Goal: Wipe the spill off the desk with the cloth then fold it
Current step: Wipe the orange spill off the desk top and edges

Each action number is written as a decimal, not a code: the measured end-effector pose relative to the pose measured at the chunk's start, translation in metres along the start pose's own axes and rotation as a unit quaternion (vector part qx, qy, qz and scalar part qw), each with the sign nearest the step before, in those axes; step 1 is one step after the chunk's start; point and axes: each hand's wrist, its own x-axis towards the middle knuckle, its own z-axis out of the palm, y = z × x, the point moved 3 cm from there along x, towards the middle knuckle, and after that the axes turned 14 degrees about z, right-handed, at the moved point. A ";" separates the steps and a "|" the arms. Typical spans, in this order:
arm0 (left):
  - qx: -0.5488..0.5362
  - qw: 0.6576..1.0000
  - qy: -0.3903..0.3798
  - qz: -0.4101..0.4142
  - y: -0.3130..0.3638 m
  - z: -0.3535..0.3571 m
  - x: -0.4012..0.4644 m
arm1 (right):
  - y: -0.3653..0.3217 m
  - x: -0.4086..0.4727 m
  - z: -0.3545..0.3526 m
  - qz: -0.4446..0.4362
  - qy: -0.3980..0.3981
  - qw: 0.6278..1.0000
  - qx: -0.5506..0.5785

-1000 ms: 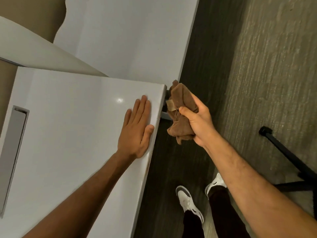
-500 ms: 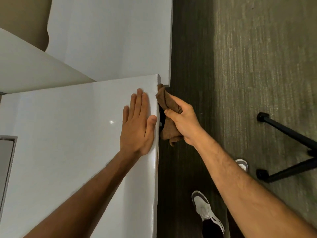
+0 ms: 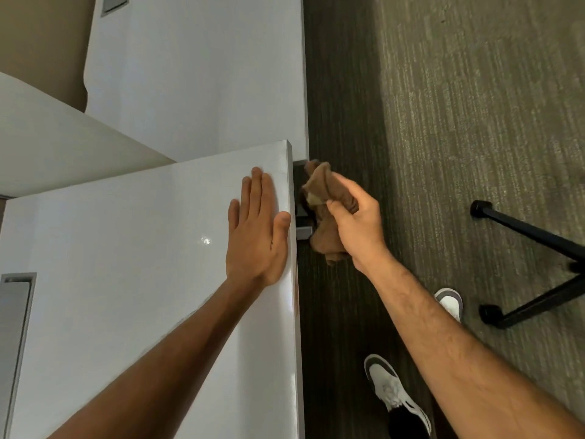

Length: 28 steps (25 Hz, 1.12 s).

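Observation:
The white desk (image 3: 126, 264) fills the left half of the view, its right edge running down the middle. My left hand (image 3: 256, 236) lies flat on the desktop near the far right corner, fingers together, thumb at the edge. My right hand (image 3: 357, 226) is out past the desk's edge, above the floor, clenched on a crumpled brown cloth (image 3: 323, 198). The cloth hangs bunched beside the desk's side, a little apart from it. No spill shows on the desktop.
A second white desk (image 3: 196, 74) stands beyond, with a grey metal bracket (image 3: 302, 217) under the corner. A grey cable slot (image 3: 14, 327) is at the left. Black chair legs (image 3: 531, 248) stand on the carpet at right. My white shoes (image 3: 392, 391) are below.
My right hand pressed the cloth against the desk's side edge half a second ago, and has now pulled it away to the right. The left hand stayed flat on the desktop.

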 end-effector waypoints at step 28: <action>0.007 1.000 0.012 -0.002 -0.002 0.003 0.002 | 0.081 -0.102 -0.003 -0.019 -0.071 0.973 -0.217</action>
